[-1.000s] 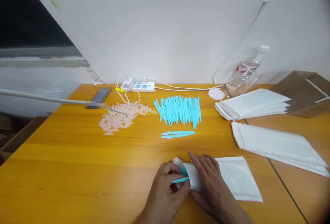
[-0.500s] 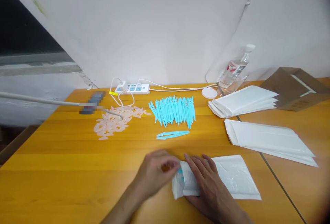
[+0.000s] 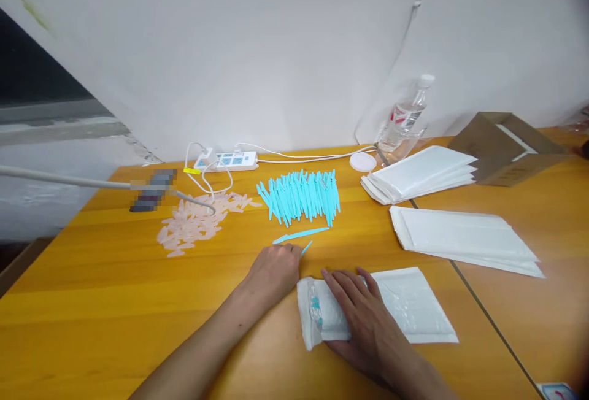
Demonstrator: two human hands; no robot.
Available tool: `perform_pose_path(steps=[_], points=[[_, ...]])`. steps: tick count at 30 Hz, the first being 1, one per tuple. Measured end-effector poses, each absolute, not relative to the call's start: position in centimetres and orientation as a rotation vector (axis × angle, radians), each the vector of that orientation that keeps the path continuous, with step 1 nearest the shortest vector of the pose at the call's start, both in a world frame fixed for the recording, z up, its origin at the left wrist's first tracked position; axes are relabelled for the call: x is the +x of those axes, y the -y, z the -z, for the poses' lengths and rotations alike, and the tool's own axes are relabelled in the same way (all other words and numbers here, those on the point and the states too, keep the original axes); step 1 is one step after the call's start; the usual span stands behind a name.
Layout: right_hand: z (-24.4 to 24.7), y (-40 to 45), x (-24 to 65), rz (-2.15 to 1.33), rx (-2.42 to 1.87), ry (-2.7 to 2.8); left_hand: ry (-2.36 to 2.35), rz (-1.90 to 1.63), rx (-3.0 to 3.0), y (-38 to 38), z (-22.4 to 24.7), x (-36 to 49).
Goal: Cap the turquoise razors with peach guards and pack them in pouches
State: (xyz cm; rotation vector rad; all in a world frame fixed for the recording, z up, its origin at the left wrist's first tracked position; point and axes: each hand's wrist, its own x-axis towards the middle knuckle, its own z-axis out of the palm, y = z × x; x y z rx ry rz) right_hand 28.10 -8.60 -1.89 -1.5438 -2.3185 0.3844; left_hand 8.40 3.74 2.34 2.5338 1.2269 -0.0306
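Observation:
My left hand (image 3: 278,268) is closed on one slim turquoise plastic stick (image 3: 307,247), low over the table; only the stick's tip shows past the fingers. A second loose stick (image 3: 301,235) lies just beyond it. Under my right hand (image 3: 363,311) is a white padded mailer (image 3: 411,305), lying flat. My right fingers grip its left part, with the thumb at the near edge. At the mailer's left end the mouth gapes, and turquoise ends (image 3: 315,307) show inside. Behind lies a pile of turquoise sticks (image 3: 299,197), and left of it a heap of pale pink pieces (image 3: 197,222).
A power strip (image 3: 230,160) with white cables lies along the wall. Two more groups of mailers, near (image 3: 460,234) and far (image 3: 423,170), lie at right. Behind them stand a clear bottle (image 3: 405,115) and a cardboard box (image 3: 506,148). A grey rod (image 3: 69,178) crosses at left.
My left hand has left the mailer's mouth, moved away from me, and taken one of the two loose sticks. My right hand stays on the mailer. The whole view has shifted slightly.

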Motion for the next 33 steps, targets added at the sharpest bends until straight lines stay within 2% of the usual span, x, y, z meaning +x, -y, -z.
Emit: perform_pose_path(steps=[3, 7, 12, 16, 21, 26, 29, 33], points=[[2.0, 8.6, 28.1, -0.377, -1.539, 2.314, -1.212, -0.299, 2.162, -3.2, -2.8, 5.3], [1.9, 8.6, 28.1, -0.379, -1.536, 2.291, -1.321, -0.786, 1.357, -0.6, -2.0, 1.9], [1.9, 8.2, 27.7, -0.329, -1.516, 2.264, -1.306, -0.963, 0.958, 4.9, 0.1, 5.8], [1.9, 8.2, 27.3, -0.322, -1.481, 2.274, -1.227, -0.738, 1.140, 6.6, -0.2, 9.1], [1.9, 8.5, 27.4, -0.359, -1.474, 2.296, -1.350, -0.575, 1.290, 5.7, -0.6, 7.4], [1.9, 8.3, 27.4, -0.379, -1.483, 2.308, -1.083, -0.439, 1.928, 4.6, -1.3, 7.2], [1.9, 8.2, 27.3, -0.412, -1.493, 2.320, -1.083, -0.443, 2.123, 1.9, -2.0, 6.7], [1.8, 8.1, 27.3, -0.416, -1.500, 2.326, -1.349, -0.556, 2.323, -3.3, -1.4, 6.4]])
